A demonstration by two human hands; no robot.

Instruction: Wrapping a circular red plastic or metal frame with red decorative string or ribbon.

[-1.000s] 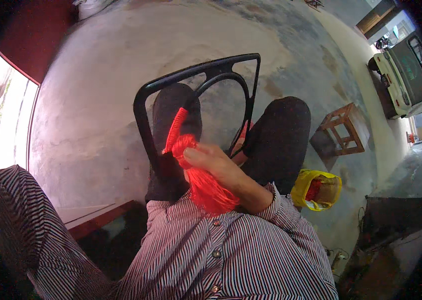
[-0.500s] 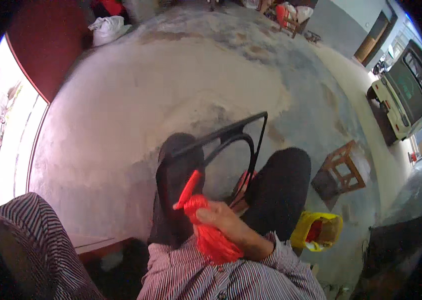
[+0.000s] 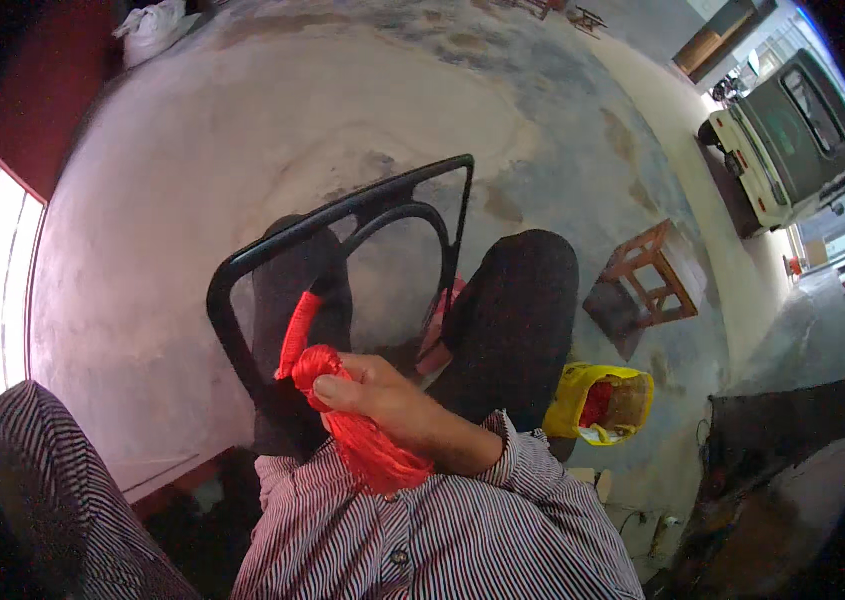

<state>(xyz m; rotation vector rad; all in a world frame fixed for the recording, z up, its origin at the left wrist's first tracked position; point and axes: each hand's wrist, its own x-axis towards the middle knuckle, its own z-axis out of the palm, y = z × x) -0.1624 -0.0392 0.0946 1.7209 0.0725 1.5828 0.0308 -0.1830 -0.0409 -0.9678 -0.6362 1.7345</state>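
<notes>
My right hand (image 3: 368,395) is closed around a bundle of red cord (image 3: 371,445), whose loose strands hang over my lap. A looped knot of the cord sticks out past the thumb. Just beyond it, a black frame (image 3: 343,213) with rounded corners and a curved inner bar leans across my knees. Tightly wound red cord (image 3: 300,330) covers a short length of the frame's inner bar. At the lower left, my left arm shows only as a striped sleeve (image 3: 63,490); the left hand is out of view.
By my right leg stands a yellow bag (image 3: 570,403) with red material inside. Beyond it is a wooden stool (image 3: 671,275) on the concrete floor (image 3: 213,190). A green vehicle (image 3: 793,150) is at the far right, and a white sack (image 3: 153,35) at the far left.
The view has shifted, so my lap, the frame and the floor things appear farther up and left. The frame's left corner now shows clearly. My right hand keeps its hold on the red cord.
</notes>
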